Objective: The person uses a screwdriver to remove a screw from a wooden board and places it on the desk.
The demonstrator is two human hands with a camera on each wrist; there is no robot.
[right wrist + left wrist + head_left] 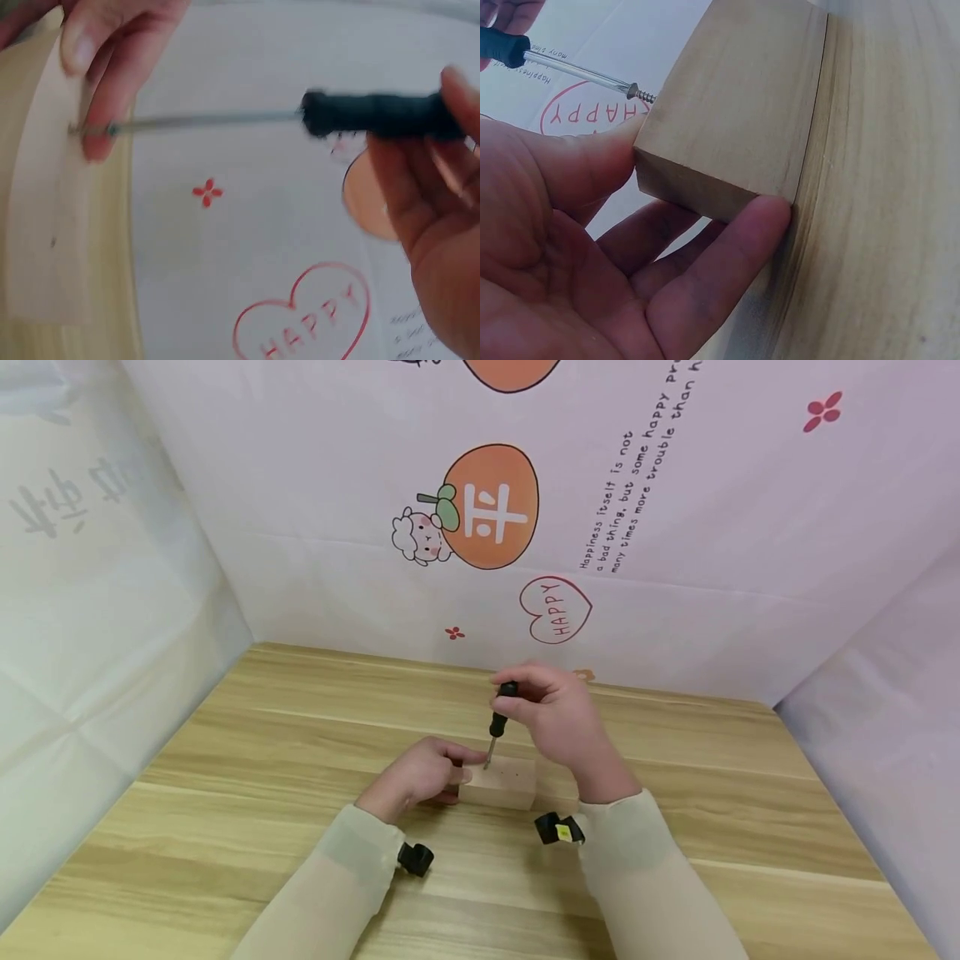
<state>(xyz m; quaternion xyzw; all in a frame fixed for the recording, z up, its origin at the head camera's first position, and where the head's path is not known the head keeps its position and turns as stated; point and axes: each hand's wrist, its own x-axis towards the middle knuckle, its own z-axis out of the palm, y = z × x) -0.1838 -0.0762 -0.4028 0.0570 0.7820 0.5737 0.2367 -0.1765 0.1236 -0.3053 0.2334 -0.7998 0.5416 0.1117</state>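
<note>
A pale wooden block [498, 791] lies on the table, its left end held by the left hand [416, 778]. In the left wrist view the thumb is at the block's top edge and the fingertips touch its end and side. My right hand [561, 722] grips the dark handle of a screwdriver [498, 723] above the block, the shaft pointing down and slightly tilted. At the shaft's tip a small threaded screw [644, 97] stands upright at the block's top face, partly exposed. Small dark marks show on the top face to the right of it.
The wood-grain table [300, 793] surrounds the block. Behind it rises a white printed backdrop [337, 568], with white sheets at both sides. Black wrist cameras sit on the left cuff [416, 858] and right cuff [553, 829], close over the table.
</note>
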